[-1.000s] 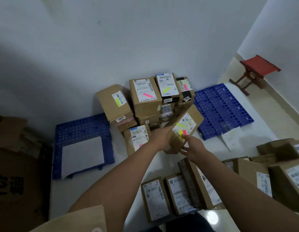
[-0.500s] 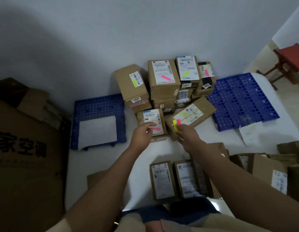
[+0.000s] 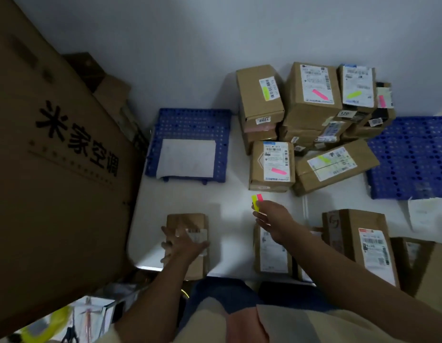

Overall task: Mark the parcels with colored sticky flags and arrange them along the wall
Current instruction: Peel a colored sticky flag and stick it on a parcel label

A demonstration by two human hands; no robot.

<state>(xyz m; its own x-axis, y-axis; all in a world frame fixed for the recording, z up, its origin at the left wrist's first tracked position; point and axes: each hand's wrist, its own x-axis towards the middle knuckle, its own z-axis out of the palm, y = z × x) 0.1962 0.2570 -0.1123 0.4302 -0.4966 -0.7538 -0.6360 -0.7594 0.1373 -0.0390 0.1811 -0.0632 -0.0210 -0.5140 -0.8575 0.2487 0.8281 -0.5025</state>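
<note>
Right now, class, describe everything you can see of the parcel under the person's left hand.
The parcel is a brown cardboard packet, flattish and somewhat crumpled, lying flat on the white floor near the large printed carton. A pale shipping label sits on its top face, print too blurred to read. No coloured flag shows on it. The left hand rests on it with fingers spread.

White worktop (image 3: 230, 194) lying bare between near parcels and flagged stack (image 3: 311, 115); large carton (image 3: 49, 154) walling the left, blue grid (image 3: 190, 125) occupying far-left.
</note>
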